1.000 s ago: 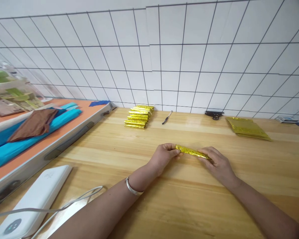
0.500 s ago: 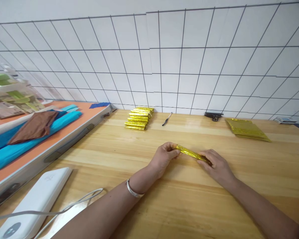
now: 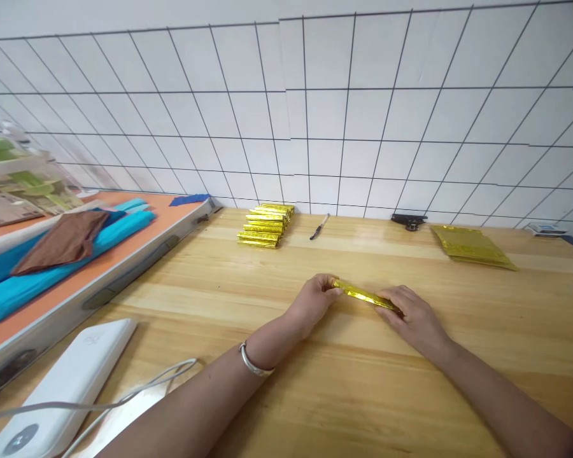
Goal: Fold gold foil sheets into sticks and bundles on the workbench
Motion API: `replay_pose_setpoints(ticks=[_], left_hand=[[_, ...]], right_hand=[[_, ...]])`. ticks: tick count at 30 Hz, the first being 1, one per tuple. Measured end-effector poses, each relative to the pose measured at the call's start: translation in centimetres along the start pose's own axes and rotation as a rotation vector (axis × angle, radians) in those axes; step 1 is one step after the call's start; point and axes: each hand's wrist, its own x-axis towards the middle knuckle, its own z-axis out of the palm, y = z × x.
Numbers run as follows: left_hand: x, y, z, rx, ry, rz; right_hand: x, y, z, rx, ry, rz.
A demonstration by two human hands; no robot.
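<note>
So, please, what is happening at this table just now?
A person's left hand and right hand hold a narrow gold piece, one hand at each end, over the wooden table. Farther back, toward the gridded wall, several similar gold pieces lie side by side, with a pen to their right. A flat gold-coloured item lies farther right, untouched.

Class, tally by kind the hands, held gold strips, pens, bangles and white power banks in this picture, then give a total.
Left hand and right hand: 2
Held gold strip: 1
Pen: 1
Bangle: 1
White power bank: 1
Total: 6
</note>
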Motion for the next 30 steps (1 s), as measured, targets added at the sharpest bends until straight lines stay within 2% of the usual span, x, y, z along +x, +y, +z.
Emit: replay_pose_setpoints(ticks=[5, 11, 14, 19, 30], left_hand=[[-0.1, 0.2, 0.0, -0.129, -0.069, -0.065], [-0.1, 0.8, 0.0, -0.266, -0.076, 0.108], [0.1, 1.0, -0.4, -0.282, -0.14, 0.171], [0.5, 0.9, -1.0, -0.256, -0.237, 0.183], [0.5, 0.8, -1.5, -0.292, -0.312, 0.204]], right_hand=[[0.0, -0.1, 0.1, 0.013, -0.007, 0.009], [0.1, 0.0, 0.0, 0.109, -0.01, 0.123], [0.1, -0.1, -0.1, 0.177, -0.029, 0.162], [0.1, -0.2, -0.2, 0.214, -0.04, 0.19], [0.0, -0.1, -0.3, 0.184, -0.087, 0.171]])
